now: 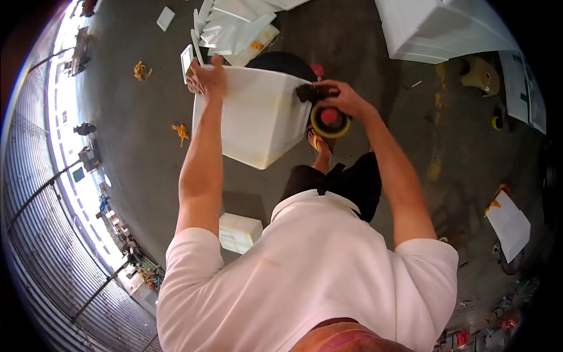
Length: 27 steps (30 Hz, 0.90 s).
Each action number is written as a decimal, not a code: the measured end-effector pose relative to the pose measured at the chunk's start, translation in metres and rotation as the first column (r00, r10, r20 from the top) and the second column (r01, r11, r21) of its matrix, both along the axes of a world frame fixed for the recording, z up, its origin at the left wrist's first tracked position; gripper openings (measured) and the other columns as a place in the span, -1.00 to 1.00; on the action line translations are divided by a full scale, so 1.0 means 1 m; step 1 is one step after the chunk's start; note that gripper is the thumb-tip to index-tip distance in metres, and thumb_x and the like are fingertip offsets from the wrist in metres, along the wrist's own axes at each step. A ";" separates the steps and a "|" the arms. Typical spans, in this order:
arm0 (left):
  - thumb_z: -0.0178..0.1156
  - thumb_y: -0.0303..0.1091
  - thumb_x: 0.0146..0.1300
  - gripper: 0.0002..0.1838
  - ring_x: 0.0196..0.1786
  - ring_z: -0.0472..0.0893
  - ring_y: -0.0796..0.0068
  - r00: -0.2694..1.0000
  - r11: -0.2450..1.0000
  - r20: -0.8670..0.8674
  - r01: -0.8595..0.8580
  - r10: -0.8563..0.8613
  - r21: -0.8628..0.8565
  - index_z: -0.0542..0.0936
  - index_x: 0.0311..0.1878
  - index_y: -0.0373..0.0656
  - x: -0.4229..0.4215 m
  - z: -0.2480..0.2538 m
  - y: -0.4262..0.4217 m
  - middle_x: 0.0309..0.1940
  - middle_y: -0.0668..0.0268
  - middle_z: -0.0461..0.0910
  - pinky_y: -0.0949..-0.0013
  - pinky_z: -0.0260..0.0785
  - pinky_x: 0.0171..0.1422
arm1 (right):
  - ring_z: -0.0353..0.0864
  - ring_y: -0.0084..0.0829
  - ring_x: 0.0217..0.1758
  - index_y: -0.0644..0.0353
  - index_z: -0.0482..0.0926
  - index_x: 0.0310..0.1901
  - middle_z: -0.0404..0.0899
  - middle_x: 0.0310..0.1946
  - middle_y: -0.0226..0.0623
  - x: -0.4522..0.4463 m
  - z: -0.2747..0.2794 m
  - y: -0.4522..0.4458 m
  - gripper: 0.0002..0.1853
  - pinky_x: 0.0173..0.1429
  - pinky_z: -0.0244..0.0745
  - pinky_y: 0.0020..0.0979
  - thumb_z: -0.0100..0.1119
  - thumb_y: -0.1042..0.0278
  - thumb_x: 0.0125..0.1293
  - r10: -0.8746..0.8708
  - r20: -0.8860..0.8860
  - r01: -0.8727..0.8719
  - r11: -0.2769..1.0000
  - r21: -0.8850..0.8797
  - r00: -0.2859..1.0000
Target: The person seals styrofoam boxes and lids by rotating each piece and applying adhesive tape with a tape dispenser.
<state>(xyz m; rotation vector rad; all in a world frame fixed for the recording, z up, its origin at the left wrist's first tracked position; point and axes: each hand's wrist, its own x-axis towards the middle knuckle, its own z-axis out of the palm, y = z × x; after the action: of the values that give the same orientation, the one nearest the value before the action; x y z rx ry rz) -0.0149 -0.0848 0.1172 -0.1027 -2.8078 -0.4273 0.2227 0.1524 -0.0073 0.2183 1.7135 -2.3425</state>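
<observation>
With our left hand (207, 81), we are grasping the white box (252, 111) at its far left corner, the thumb lying near the top edge. Our right hand (347, 100) is closing around the black handle of the tape dispenser (317, 92), whose black end is reaching the box's far right corner; we cannot tell whether it is pressing on the box. The tape roll (330, 121), yellow-rimmed with a red hub, is hanging just beside the box's right side. The box is sitting between our 2 hands, and a black round object (281, 62) is partly showing behind it.

Around us, the grey floor (393, 176) is carrying a pile of white panels (237, 29) beyond the box and a small white box (240, 233) nearer our body. 2 yellow tangles (142, 71) (180, 134) are lying toward the floor's left edge, where a corrugated wall (53, 252) is rising. Toward the floor's far right corner, a large white container (437, 29) is standing near a beige object (481, 76). Nearer the right edge, a white sheet (508, 226) is lying at an angle. Our sandalled foot (320, 146) is showing below the tape roll.
</observation>
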 end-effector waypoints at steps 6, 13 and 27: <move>0.54 0.04 -0.31 -0.18 0.49 0.19 0.04 0.096 0.109 0.483 0.994 -0.870 -0.001 0.56 0.16 0.09 0.130 0.056 0.035 0.28 0.15 0.40 -0.11 -0.07 0.58 | 0.57 -0.62 -0.06 0.16 0.53 0.24 0.64 -0.02 -0.32 -0.088 0.006 0.036 -0.46 0.08 0.49 -0.51 0.36 0.41 0.17 -0.001 0.060 -0.004 0.996 0.085 0.998; 0.52 -0.04 -0.17 -0.35 0.31 0.37 0.11 0.494 0.477 0.232 0.869 -0.838 -0.128 0.60 0.08 0.04 0.076 0.025 0.082 0.14 0.15 0.50 -0.10 -0.04 0.55 | 0.57 -0.61 -0.09 0.12 0.52 0.26 0.65 -0.07 -0.37 0.000 0.028 0.078 -0.44 0.06 0.49 -0.49 0.34 0.47 0.17 0.207 0.152 -0.227 0.966 0.127 0.966; 0.27 0.29 -0.03 -0.24 0.29 0.32 0.03 0.986 0.990 0.167 0.053 -0.030 -0.134 0.55 0.22 0.09 -0.077 -0.009 0.059 0.17 0.05 0.47 -0.01 -0.09 0.48 | 0.63 -0.41 -0.03 0.13 0.48 0.28 0.62 0.04 -0.26 0.018 0.083 -0.109 -0.38 0.06 0.55 -0.36 0.38 0.43 0.14 0.057 0.126 -0.087 0.966 0.245 0.990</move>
<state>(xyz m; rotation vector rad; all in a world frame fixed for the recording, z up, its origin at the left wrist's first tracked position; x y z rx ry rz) -0.0919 -0.0256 0.1083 -0.1629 -3.0013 -0.2606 0.2404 0.0438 0.0758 0.3244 1.9205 -2.0168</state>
